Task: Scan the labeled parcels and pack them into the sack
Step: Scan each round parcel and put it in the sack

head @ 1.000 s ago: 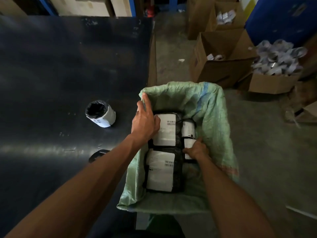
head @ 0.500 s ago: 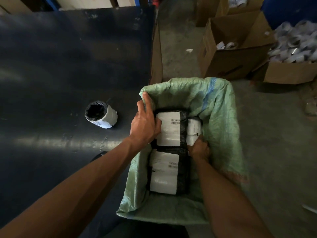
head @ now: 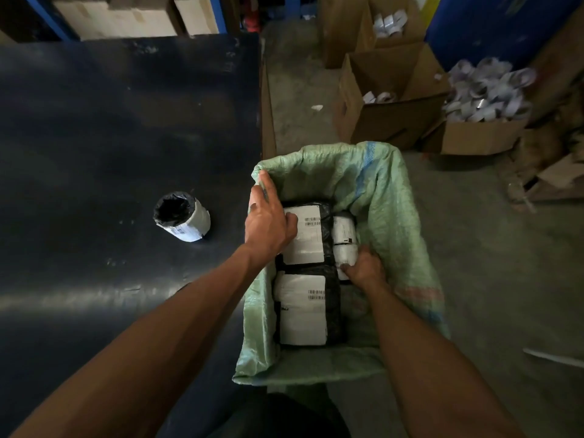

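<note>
Fingers of right hand (head: 363,268) gripping small parcel (head: 344,252), inside green sack (head: 388,197)

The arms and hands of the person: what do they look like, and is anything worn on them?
Both forearms are bare up to the frame's edge: no sleeves, gloves, watch or bracelet show. No ring shows on the left hand or the right hand, though some fingers are hidden. Both arms are slim. No tattoos or other markings are visible in this dim light.

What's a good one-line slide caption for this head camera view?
Both hands, left hand and right hand, arrange labeled parcels inside the green sack; one rolled parcel waits on the black table.
</note>
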